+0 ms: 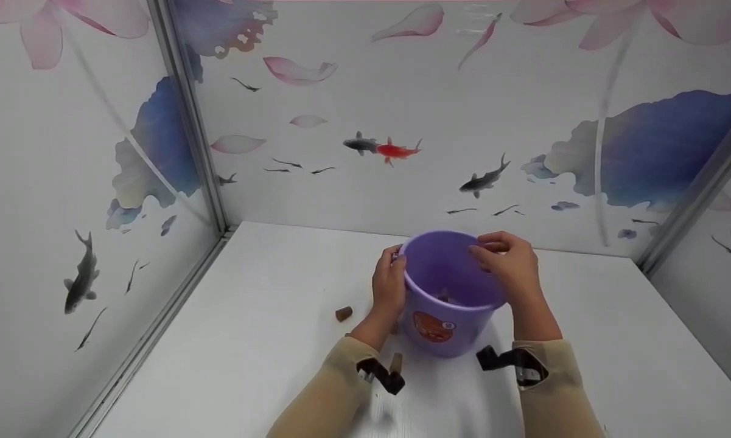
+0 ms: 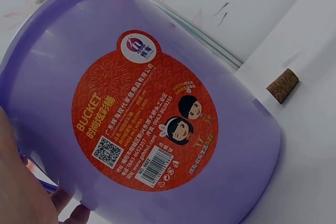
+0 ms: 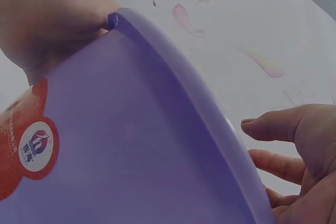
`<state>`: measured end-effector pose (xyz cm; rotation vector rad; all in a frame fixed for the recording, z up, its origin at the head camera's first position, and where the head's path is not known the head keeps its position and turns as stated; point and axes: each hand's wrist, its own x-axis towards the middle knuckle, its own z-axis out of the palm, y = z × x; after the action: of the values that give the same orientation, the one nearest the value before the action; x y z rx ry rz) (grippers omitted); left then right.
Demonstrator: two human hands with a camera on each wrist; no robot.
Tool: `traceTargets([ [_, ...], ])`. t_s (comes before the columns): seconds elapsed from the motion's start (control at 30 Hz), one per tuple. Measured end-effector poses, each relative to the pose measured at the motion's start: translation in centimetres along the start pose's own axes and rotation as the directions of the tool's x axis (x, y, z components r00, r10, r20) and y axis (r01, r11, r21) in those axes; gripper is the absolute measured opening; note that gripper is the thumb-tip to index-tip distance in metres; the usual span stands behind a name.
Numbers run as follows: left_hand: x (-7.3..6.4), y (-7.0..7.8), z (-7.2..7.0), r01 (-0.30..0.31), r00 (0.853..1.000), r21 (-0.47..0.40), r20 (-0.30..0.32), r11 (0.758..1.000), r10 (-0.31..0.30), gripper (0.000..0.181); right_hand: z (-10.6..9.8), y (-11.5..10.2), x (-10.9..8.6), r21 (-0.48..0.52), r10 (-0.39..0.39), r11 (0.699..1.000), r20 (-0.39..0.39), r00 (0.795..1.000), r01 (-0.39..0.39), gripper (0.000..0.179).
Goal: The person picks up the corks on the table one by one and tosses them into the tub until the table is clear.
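Note:
A purple plastic bucket [image 1: 447, 331] with a red round label [image 2: 144, 124] stands on the white table, its mouth facing up. On its left side, my left hand [image 1: 391, 286] grips it just at the rim, beside the handle mount. My right hand [image 1: 511, 264] is over the right rim, thumb and fingers apart, with nothing seen between them; the right wrist view shows these fingers [image 3: 278, 166] beside the rim. Small brownish pieces [image 1: 444, 296] lie at the bottom inside the bucket, mostly hidden by its front wall.
One brown cork [image 1: 343, 314] lies on the table left of the bucket. Another cork-coloured piece [image 1: 395, 364] shows by the left wrist's black camera mount [image 1: 384, 376]. White panels [image 1: 402, 201] printed with fish and petals enclose the table at the back and sides.

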<state>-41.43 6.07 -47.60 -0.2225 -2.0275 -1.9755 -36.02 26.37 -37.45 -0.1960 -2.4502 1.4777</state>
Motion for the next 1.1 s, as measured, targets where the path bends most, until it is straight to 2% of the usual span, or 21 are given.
traceTargets([
  [0.27, 0.0, 0.1, 0.1, 0.033, 0.999, -0.029, 0.022, 0.999, -0.033, 0.043, -0.8, 0.1, -0.6, -0.003, -0.027, 1.0, -0.035, 0.999, 0.027, 0.048],
  [0.37, 0.1, 0.0, 0.1, 0.039, 0.999, -0.025, 0.021, 0.999, -0.039, 0.043, -1.2, 0.1, -0.8, -0.006, -0.01, 1.0, -0.046, 0.999, 0.01, 0.047],
  [0.6, 0.0, -0.4, 0.0, 0.041, 0.999, -0.013, 0.025, 0.999, -0.041, 0.045, -2.1, 0.1, -2.0, 0.008, 0.035, 0.999, -0.052, 0.998, -0.035, 0.048],
  [0.77, 0.0, -0.1, -0.1, 0.026, 0.999, -0.011, 0.033, 1.0, -0.026, 0.044, -3.0, 0.1, -3.0, 0.029, 0.017, 0.999, -0.076, 0.997, -0.015, 0.048],
  [0.9, 0.0, 0.1, -0.1, 0.023, 0.999, -0.018, 0.043, 1.0, -0.022, 0.044, -3.6, 0.4, -3.8, 0.015, -0.005, 1.0, -0.093, 0.996, 0.006, 0.048],
  [1.1, -0.1, 0.1, 0.0, 0.04, 0.999, -0.024, 0.036, 0.999, -0.039, 0.044, -4.1, 1.4, -4.6, -0.046, -0.001, 0.999, -0.086, 0.996, -0.003, 0.049],
])
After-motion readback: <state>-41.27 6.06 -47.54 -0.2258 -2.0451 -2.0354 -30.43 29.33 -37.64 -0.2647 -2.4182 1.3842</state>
